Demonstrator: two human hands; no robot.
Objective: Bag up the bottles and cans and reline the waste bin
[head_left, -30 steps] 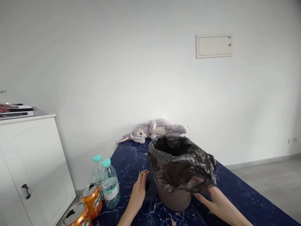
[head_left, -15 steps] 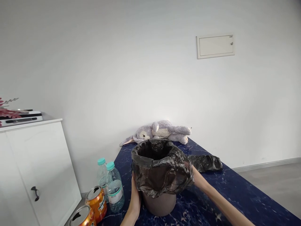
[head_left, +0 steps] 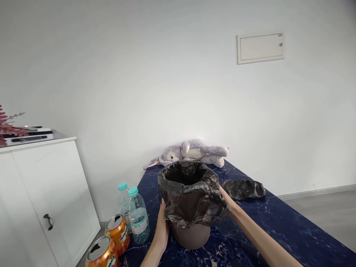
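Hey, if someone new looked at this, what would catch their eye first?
Most likely the bin, lined with a crumpled black bag, low at centre between the left hand and the partly hidden right hand. At the far end of the dark blue table lies a grey plush rabbit. Two orange cans and two teal-capped bottles stand left of the bin.

One grey-brown bin (head_left: 191,237) stood upright at lower centre, a black liner (head_left: 191,207) folded over its rim. Left hand (head_left: 162,222): against the liner's left side. Right hand (head_left: 224,194): at its right side, fingers hidden. One crumpled black bag (head_left: 244,190) lay right of centre on a blue marbled table (head_left: 267,222). One plush rabbit (head_left: 194,151), lying behind the bin. Lower left: two turquoise-capped bottles (head_left: 139,222), two opened orange cans (head_left: 118,233). Far left: one white cabinet (head_left: 52,185). Upper right: one wall panel (head_left: 260,48).
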